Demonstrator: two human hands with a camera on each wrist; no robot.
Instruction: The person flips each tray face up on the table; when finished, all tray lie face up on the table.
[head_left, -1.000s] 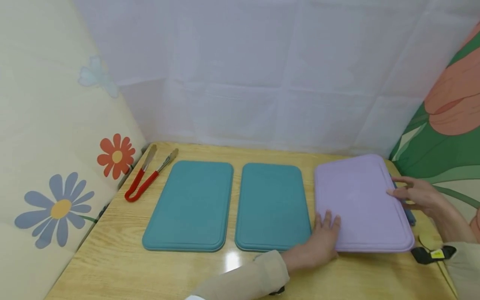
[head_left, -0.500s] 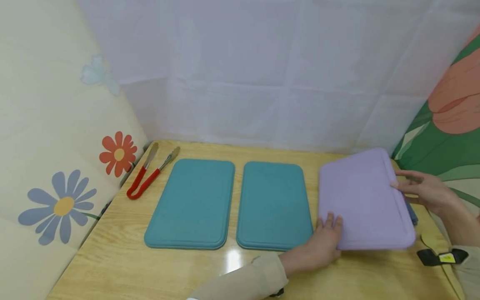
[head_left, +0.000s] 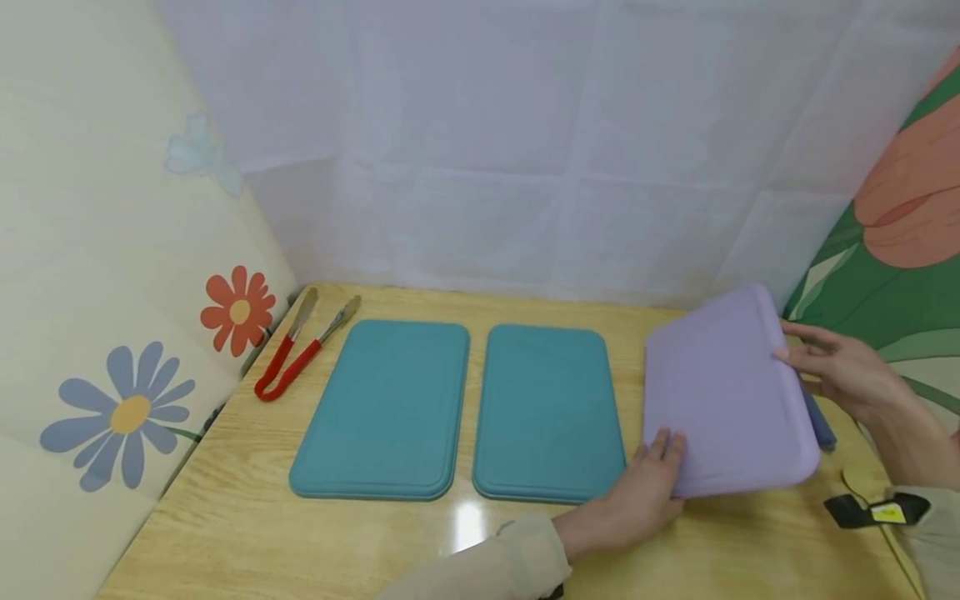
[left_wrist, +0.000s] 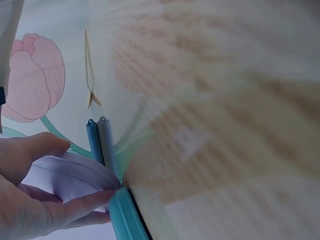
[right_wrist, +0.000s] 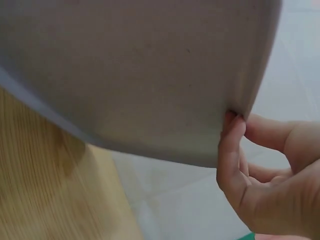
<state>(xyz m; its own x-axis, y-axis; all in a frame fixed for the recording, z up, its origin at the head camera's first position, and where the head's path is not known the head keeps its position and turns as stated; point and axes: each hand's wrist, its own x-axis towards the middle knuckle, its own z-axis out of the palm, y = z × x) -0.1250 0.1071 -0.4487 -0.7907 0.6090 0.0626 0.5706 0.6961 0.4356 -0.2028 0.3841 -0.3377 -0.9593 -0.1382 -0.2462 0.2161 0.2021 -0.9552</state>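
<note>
A light purple rectangular tray (head_left: 720,400) is tilted at the table's right side, its right edge raised off the wood. My right hand (head_left: 855,375) pinches that raised edge; the right wrist view shows its thumb and curled fingers (right_wrist: 232,150) on the tray's rim, with the underside (right_wrist: 140,75) in sight. My left hand (head_left: 637,492) holds the near left corner, fingers over the surface; its thumb is hidden in the head view. Two teal trays, a middle one (head_left: 547,408) and a left one (head_left: 382,408), lie flat to the left.
Tongs with red handles (head_left: 288,367) lie open at the far left. A dark blue object (head_left: 819,423) shows partly behind the purple tray. A yellowish spoon (head_left: 858,482) lies at the right, partly under the right wrist. A white cloth (head_left: 480,167) hangs behind the table (head_left: 315,550).
The purple tray has tipped more steeply, its right edge rising with my right hand and its left edge shifting slightly right. My left hand stays at the near left corner.
</note>
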